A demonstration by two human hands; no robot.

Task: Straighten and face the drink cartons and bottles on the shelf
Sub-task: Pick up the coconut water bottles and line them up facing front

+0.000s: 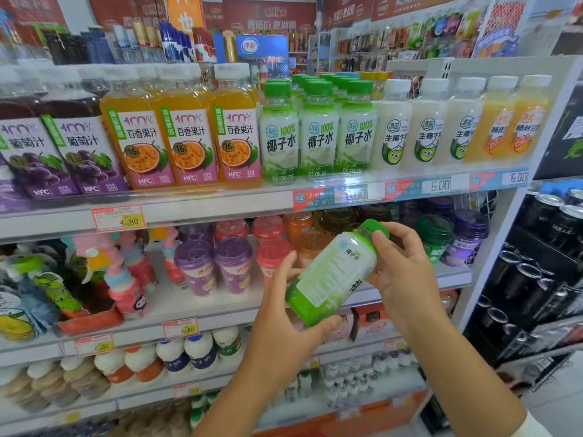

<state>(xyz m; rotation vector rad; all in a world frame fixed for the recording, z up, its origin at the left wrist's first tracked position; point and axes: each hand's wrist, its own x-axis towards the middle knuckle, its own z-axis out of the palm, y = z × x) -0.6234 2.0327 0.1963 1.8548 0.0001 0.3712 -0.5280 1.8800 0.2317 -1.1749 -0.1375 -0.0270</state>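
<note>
The left hand (284,310) is curled round the bottom end of the held bottle (331,279). Its thumb lies under the green base and a finger reaches up the side. The right hand (403,272) grips the top end, with its thumb and fingers bent round the neck by the green cap (373,228). So both hands hold this one bottle.

The bottle is tipped over in the air, in front of the lower shelves, at about 5 o'clock from the middle of the view. Its cap points up between 1 and 2 o'clock. Small writing on its label faces us.

The left arm comes in from 6 o'clock. The right arm comes in from 5 o'clock.

On the top shelf (220,206), at 12 o'clock from the hands, coconut water bottles (318,134) stand up straight in rows. Orange juice bottles (183,134) and purple juice bottles (79,143) stand at their 9 o'clock side. White bottles (426,127) stand at their 3 o'clock side. Cups (233,263) sit on the shelf behind the hands. Black cans (549,234) fill the rack at 3 o'clock.
</note>
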